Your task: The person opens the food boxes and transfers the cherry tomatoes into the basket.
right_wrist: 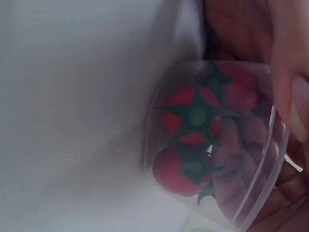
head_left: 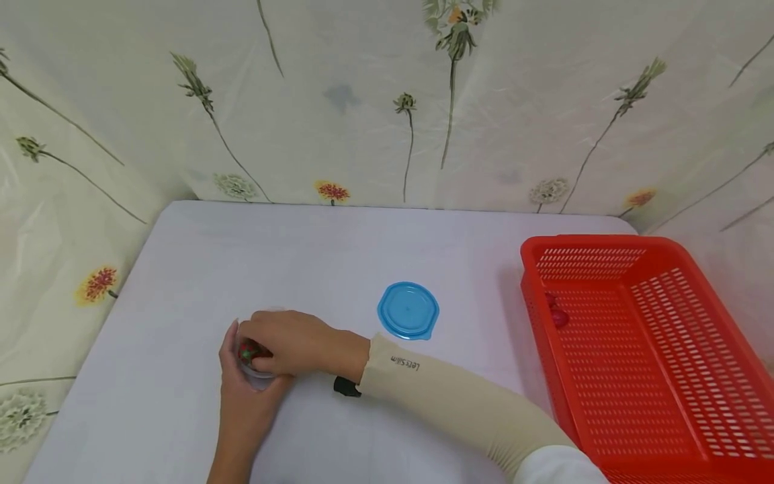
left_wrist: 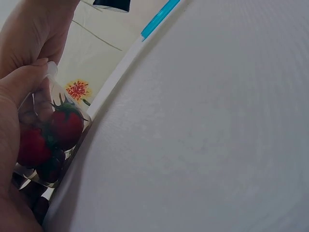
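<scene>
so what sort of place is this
Probably a simple indoor work corner: a white-covered table, a flower-patterned sheet behind it, and a red plastic basket on the right.

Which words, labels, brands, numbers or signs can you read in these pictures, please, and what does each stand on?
"Let's Slim": dark print on the beige sleeve of the right arm, upside down in the head view.
No other text can be made out: I see none legible on the blue lid, the red basket or the clear container.
</scene>
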Motion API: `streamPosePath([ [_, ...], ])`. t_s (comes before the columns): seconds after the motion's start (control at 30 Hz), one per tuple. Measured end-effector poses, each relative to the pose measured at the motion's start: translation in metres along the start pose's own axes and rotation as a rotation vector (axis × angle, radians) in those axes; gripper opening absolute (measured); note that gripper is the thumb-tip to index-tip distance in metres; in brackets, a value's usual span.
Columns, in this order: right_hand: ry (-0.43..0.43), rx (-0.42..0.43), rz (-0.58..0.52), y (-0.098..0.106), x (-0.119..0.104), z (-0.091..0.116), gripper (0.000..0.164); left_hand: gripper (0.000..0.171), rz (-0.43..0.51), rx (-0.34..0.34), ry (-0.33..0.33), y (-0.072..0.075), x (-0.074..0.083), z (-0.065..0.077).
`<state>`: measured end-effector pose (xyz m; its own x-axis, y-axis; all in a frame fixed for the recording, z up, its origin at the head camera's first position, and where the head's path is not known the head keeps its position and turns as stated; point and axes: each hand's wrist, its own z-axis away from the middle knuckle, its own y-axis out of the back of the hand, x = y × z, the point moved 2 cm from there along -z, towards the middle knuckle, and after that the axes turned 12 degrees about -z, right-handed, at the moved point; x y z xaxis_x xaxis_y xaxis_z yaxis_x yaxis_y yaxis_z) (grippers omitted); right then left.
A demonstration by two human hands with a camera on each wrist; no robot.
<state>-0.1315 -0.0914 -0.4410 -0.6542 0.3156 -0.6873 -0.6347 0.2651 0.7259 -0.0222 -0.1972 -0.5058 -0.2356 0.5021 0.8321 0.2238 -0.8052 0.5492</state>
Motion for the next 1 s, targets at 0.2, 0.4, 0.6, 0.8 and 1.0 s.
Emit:
streamPosePath([
  [0.2,0.041,0.006,-0.002,0.0,0.0,0.002,0.014,0.112,0.005,-0.011,-0.009,-0.001,0.0,0.0],
  [0.4,0.035,0.028,-0.102,0.003,0.005,0.003,0.019,0.112,0.007,0.0,-0.027,-0.001,0.001,0.0],
  [0.6,0.023,0.036,-0.171,0.008,0.005,0.006,0.025,0.109,-0.003,0.013,-0.038,-0.001,0.004,-0.001],
  [0.8,0.037,0.025,-0.135,0.016,0.001,0.011,0.025,0.112,-0.025,0.018,-0.006,-0.001,0.003,0.0],
  [1.0,0.057,0.043,-0.055,0.038,-0.008,0.029,0.029,0.116,-0.034,0.04,-0.023,-0.003,0.002,0.001],
])
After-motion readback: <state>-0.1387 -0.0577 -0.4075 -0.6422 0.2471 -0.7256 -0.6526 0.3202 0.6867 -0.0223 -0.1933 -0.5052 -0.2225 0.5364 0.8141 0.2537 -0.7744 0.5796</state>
